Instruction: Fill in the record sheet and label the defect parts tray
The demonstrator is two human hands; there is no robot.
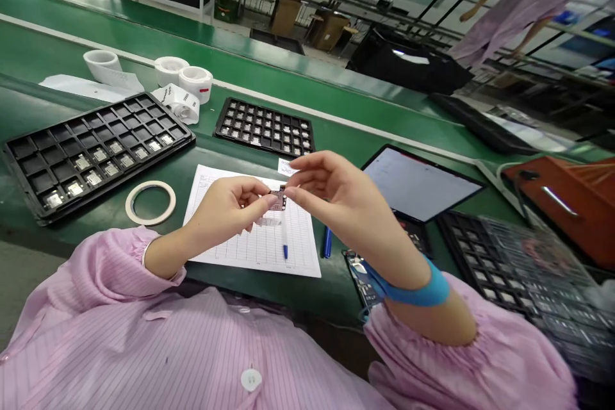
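Note:
A small square circuit board (277, 200) is held up over a printed paper form. My left hand (228, 205) pinches its left side between thumb and fingers. At its right edge is my right hand (336, 195), thumb tip against the board and fingers curled close above it; part of this grip is hidden. A blue band (413, 291) circles my right wrist. Below the hands lies the form (240, 250), ruled like a table, with a blue-tipped pen (286, 250) on it. A small clear strip (268, 222) shows just under the board.
Left, a black compartment tray (29, 205) holds several small metal parts, beside a tape roll (150, 203). Behind are label rolls (195, 81) and another parts tray (264, 125). Right are a blue pen (327, 242), a screen (418, 179), more trays (480, 269) and an orange bag (567, 198). A person stands beyond.

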